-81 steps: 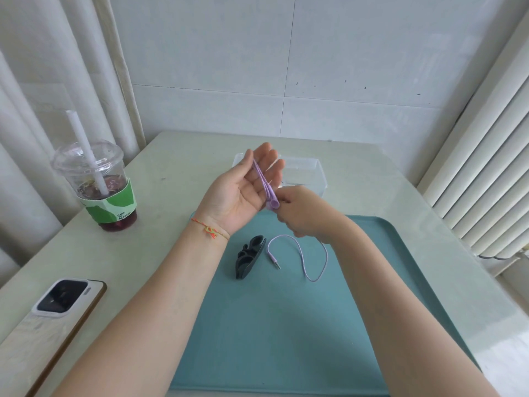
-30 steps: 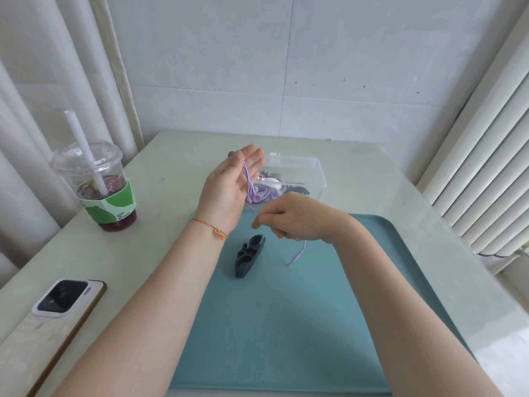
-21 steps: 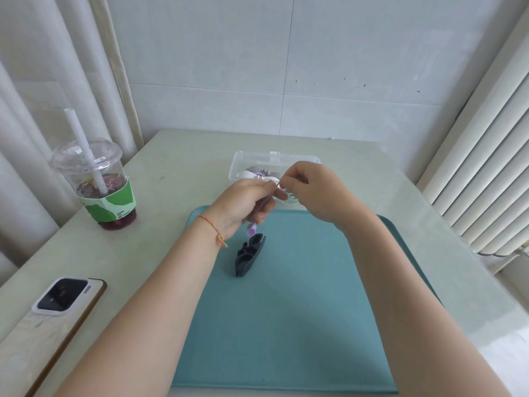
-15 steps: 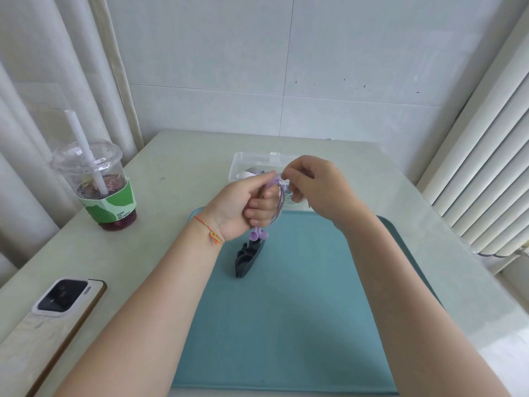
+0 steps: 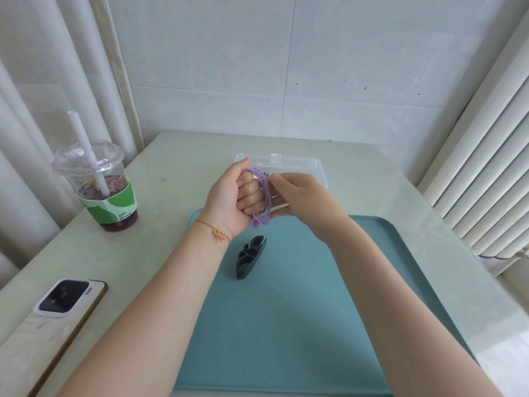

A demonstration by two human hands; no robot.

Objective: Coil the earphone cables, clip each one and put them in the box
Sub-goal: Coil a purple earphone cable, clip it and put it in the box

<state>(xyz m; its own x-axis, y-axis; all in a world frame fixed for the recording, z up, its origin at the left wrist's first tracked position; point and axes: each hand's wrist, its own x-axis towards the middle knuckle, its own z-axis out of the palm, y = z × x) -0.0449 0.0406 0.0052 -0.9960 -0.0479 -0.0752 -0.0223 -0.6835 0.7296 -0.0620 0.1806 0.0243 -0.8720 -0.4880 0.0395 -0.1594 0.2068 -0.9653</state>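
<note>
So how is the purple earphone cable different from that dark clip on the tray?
The purple earphone cable is thin and wound in loops round the left hand, up off the tray; the dark clip is chunky and lies on the teal tray, untouched. The right hand pinches the cable; no hand holds the clip. Both are outside the clear box.

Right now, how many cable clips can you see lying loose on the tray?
1: a dark clip lies on the teal tray, just below the left hand. Others may sit in the clear box, mostly hidden behind the hands.
</note>
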